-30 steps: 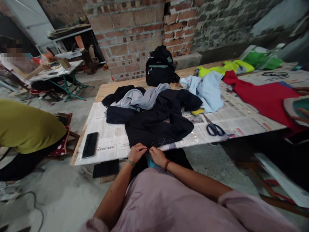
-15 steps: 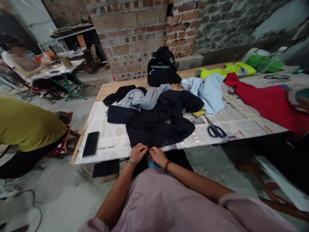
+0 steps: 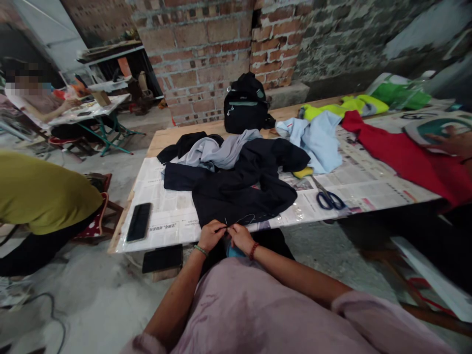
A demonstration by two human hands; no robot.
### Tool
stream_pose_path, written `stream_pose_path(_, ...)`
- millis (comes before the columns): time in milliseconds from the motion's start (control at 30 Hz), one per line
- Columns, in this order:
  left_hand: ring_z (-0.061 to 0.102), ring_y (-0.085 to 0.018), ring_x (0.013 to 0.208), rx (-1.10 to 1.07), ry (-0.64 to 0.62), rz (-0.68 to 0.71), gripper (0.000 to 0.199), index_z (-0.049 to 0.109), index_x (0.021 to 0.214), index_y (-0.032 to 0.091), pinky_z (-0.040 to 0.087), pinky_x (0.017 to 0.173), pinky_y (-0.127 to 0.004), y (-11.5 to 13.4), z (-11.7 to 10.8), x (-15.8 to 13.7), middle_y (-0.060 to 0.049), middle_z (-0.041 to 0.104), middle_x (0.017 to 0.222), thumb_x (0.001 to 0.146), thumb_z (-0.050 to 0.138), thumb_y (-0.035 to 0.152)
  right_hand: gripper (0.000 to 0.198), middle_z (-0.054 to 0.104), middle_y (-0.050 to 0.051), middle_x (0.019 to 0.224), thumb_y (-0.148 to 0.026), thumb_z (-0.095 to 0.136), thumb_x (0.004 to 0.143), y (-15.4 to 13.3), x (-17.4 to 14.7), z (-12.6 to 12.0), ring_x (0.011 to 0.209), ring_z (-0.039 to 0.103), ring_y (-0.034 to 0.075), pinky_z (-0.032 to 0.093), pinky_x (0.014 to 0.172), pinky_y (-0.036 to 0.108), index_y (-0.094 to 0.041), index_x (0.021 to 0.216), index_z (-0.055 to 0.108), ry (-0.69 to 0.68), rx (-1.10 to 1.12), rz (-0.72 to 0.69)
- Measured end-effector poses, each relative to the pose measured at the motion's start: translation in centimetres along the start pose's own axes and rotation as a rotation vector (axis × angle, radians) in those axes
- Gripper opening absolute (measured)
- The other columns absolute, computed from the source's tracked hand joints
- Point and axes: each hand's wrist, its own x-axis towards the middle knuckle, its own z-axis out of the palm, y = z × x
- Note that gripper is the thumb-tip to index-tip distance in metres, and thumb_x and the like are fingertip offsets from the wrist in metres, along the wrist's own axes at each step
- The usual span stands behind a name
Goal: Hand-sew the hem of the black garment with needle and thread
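My left hand (image 3: 212, 236) pinches the near hem of a dark navy garment (image 3: 243, 196) at the table's front edge. Right beside it, fingertips almost touching, my right hand (image 3: 240, 238) is closed in a pinch at the same hem, seemingly on the lower end of a sewing needle (image 3: 226, 221). The thin needle points up between the two hands. White thread (image 3: 248, 217) makes a loose loop on the dark cloth to the right, beside a line of pale stitches. My fingers hide the exact grip.
Scissors (image 3: 330, 199) and a phone (image 3: 139, 222) lie on the newspaper-covered table (image 3: 162, 209). Beyond are grey cloth (image 3: 206, 151), light blue cloth (image 3: 324, 142) and a black backpack (image 3: 246, 110). At right, a co-worker's hand (image 3: 452, 140) is on an iron (image 3: 424, 132) over red cloth (image 3: 398, 152).
The needle now stands up more visibly between my fingertips; my hands have barely moved. At right, the co-worker's iron has moved away from the near edge, up the red cloth.
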Motion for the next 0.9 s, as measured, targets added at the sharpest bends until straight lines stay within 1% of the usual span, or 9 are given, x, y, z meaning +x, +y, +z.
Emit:
stream_pose_path(133, 0.057, -0.011, 0.072, 0.106, -0.001, -0.024, 0.016, 0.067, 0.082, 0.021, 0.045, 0.066, -0.022, 0.2, 0.4, 0.0, -0.001, 0.063, 0.076, 0.072, 0.056, 0.014, 0.016, 0.062, -0.001, 0.063, -0.021, 0.042, 0.079, -0.1, -1.2, -2.3, 0.036, 0.050, 0.007, 0.035, 0.039, 0.018, -0.017, 0.084, 0.057, -0.167, -0.193, -0.060)
stream_pose_path(267, 0.056, -0.011, 0.073, 0.145, 0.032, -0.002, 0.016, 0.066, 0.082, 0.022, 0.045, 0.068, -0.022, 0.3, 0.7, -0.3, -0.001, 0.062, 0.077, 0.074, 0.054, 0.015, 0.015, 0.064, 0.000, 0.070, -0.021, 0.048, 0.075, -2.1, -2.7, -6.1, 0.059, 0.058, 0.012, 0.041, 0.057, 0.021, -0.020, 0.078, 0.063, -0.185, -0.419, -0.369)
stream_pose_path(333, 0.056, -0.011, 0.074, 0.140, 0.053, 0.020, 0.016, 0.065, 0.084, 0.021, 0.045, 0.068, -0.022, 0.3, 0.7, -0.5, -0.002, 0.061, 0.077, 0.076, 0.052, 0.017, 0.018, 0.064, 0.001, 0.074, -0.023, 0.046, 0.077, -3.8, -2.6, -7.5, 0.069, 0.058, 0.013, 0.041, 0.065, 0.023, -0.021, 0.078, 0.064, -0.070, -0.421, -0.484)
stream_pose_path(433, 0.056, -0.011, 0.073, 0.123, 0.083, 0.034, 0.015, 0.064, 0.085, 0.020, 0.045, 0.068, -0.022, 0.3, 0.7, -0.7, -0.002, 0.060, 0.076, 0.078, 0.051, 0.019, 0.023, 0.063, 0.004, 0.082, -0.023, 0.042, 0.080, -6.0, -0.9, -8.4, 0.077, 0.056, 0.014, 0.040, 0.072, 0.025, -0.019, 0.086, 0.064, 0.208, -0.409, -0.552)
stream_pose_path(500, 0.055, -0.011, 0.073, 0.113, 0.100, 0.036, 0.015, 0.064, 0.085, 0.020, 0.045, 0.068, -0.023, 0.4, 0.7, -0.7, -0.002, 0.060, 0.076, 0.078, 0.051, 0.019, 0.020, 0.063, 0.006, 0.084, -0.020, 0.046, 0.077, -6.6, 0.7, -8.2, 0.082, 0.055, 0.016, 0.039, 0.078, 0.027, -0.019, 0.082, 0.065, 0.259, -0.495, -0.579)
stream_pose_path(633, 0.055, -0.011, 0.075, 0.116, 0.122, 0.024, 0.016, 0.063, 0.084, 0.021, 0.045, 0.069, -0.023, 0.7, 0.7, -0.8, -0.001, 0.060, 0.078, 0.077, 0.051, 0.015, 0.013, 0.064, 0.002, 0.071, -0.013, 0.060, 0.063, -5.5, 3.2, -6.7, 0.070, 0.056, 0.015, 0.040, 0.068, 0.025, -0.022, 0.068, 0.068, -0.043, -0.615, -0.429)
stream_pose_path(733, 0.055, -0.011, 0.075, 0.141, 0.116, 0.011, 0.018, 0.063, 0.085, 0.021, 0.045, 0.070, -0.022, 0.7, 0.7, -0.8, -0.001, 0.060, 0.079, 0.076, 0.050, 0.013, 0.018, 0.062, -0.002, 0.060, -0.017, 0.064, 0.059, -4.4, 3.7, -5.8, 0.051, 0.051, 0.009, 0.038, 0.050, 0.020, -0.021, 0.076, 0.068, -0.263, -0.456, -0.226)
stream_pose_path(833, 0.055, -0.011, 0.074, 0.153, 0.108, 0.014, 0.018, 0.063, 0.085, 0.021, 0.044, 0.069, -0.022, 0.6, 0.8, -0.8, -0.001, 0.059, 0.078, 0.075, 0.050, 0.013, 0.021, 0.056, -0.005, 0.050, -0.025, 0.060, 0.065, -3.9, 3.7, -5.3, 0.036, 0.041, 0.005, 0.030, 0.037, 0.017, -0.018, 0.084, 0.066, -0.370, -0.222, -0.060)
stream_pose_path(900, 0.055, -0.010, 0.074, 0.148, 0.114, 0.017, 0.018, 0.063, 0.084, 0.021, 0.044, 0.068, -0.021, 0.5, 0.8, -0.7, -0.001, 0.059, 0.078, 0.075, 0.050, 0.012, 0.019, 0.051, -0.006, 0.043, -0.025, 0.058, 0.067, -3.8, 3.7, -5.1, 0.033, 0.039, 0.004, 0.026, 0.034, 0.016, -0.016, 0.082, 0.065, -0.364, -0.122, -0.008)
